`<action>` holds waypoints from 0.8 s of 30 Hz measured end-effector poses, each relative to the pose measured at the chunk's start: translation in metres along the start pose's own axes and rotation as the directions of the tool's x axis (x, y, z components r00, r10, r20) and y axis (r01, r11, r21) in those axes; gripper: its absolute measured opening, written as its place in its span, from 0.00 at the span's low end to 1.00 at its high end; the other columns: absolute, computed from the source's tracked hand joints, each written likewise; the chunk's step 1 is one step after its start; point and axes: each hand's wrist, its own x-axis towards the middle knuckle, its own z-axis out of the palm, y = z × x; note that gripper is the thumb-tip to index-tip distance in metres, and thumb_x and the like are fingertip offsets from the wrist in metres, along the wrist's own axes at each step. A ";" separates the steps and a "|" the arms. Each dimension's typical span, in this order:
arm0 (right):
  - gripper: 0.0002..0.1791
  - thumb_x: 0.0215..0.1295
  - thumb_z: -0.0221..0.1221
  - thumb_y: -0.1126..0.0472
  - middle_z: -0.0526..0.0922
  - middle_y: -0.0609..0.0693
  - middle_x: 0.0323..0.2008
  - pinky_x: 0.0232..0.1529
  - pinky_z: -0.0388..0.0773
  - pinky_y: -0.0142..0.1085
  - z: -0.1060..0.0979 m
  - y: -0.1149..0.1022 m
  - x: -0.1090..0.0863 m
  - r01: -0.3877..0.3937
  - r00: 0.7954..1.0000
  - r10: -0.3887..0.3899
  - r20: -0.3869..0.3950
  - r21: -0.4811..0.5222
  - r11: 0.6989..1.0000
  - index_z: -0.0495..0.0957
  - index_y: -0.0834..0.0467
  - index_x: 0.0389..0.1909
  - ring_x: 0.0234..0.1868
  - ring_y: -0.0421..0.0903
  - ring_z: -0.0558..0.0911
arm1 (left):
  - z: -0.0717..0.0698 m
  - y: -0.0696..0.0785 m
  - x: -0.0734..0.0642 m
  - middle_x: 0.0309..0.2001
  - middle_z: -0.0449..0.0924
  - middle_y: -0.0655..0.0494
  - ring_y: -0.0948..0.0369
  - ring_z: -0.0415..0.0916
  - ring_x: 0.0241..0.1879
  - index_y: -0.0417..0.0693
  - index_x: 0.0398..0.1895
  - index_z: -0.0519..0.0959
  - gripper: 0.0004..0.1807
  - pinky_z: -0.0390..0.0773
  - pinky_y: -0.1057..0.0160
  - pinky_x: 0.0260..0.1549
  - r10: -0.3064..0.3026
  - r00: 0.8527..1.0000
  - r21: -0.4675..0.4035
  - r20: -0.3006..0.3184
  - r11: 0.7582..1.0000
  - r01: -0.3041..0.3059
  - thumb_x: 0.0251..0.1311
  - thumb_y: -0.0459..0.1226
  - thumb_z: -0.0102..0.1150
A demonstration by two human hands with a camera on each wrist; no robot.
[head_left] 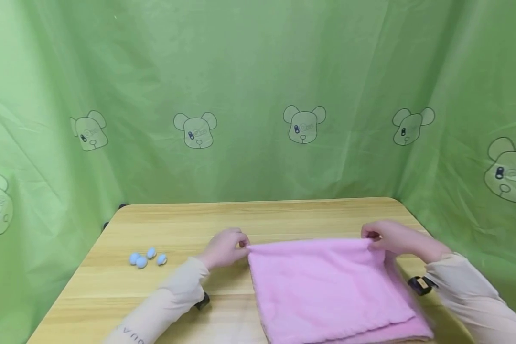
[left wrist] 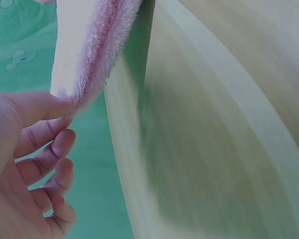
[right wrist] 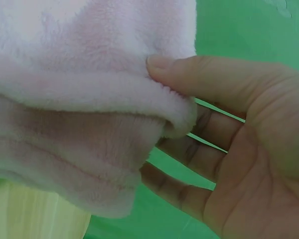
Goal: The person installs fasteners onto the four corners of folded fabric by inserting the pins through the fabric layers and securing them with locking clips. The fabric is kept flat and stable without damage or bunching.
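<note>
Pink fluffy cloth (head_left: 322, 286), pinched by both hands (head_left: 225, 247) (head_left: 393, 238), wooden table (head_left: 172, 222) beneath

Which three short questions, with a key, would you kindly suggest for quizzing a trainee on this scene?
1. How many small blue pieces lie on the wooden table?
2. What does the right hand grip? (a) a blue piece; (b) the pink cloth; (c) the green curtain.
3. True or false: the left hand lies flat on the table.

Key:
1. Four.
2. b.
3. False; its thumb and finger pinch the cloth.
</note>
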 end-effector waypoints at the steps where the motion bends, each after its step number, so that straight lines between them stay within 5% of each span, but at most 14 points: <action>1: 0.12 0.49 0.65 0.67 0.65 0.36 0.21 0.29 0.61 0.28 0.000 -0.003 0.004 0.001 1.000 -0.001 0.007 0.005 1.000 0.70 0.52 0.24 0.26 0.31 0.64 | -0.002 -0.003 -0.003 0.32 0.81 0.61 0.62 0.75 0.35 0.51 0.32 0.84 0.07 0.77 0.61 0.40 -0.004 1.000 0.001 -0.001 1.000 0.004 0.59 0.43 0.63; 16: 0.05 0.59 0.62 0.65 0.74 0.40 0.24 0.33 0.72 0.32 0.019 -0.043 0.069 -0.007 1.000 0.006 0.028 0.009 1.000 0.77 0.53 0.30 0.28 0.36 0.71 | -0.047 -0.061 -0.034 0.34 0.80 0.60 0.58 0.77 0.37 0.52 0.33 0.82 0.05 0.77 0.57 0.40 -0.138 0.990 -0.005 -0.027 0.990 0.138 0.59 0.42 0.63; 24: 0.08 0.59 0.65 0.64 0.85 0.48 0.34 0.44 0.83 0.42 0.036 -0.048 0.102 0.003 0.997 -0.004 -0.079 -0.020 1.000 0.81 0.57 0.39 0.37 0.44 0.83 | -0.064 -0.088 -0.037 0.34 0.81 0.54 0.60 0.74 0.35 0.47 0.33 0.82 0.05 0.75 0.59 0.37 -0.222 0.974 -0.109 -0.041 0.970 0.217 0.61 0.39 0.61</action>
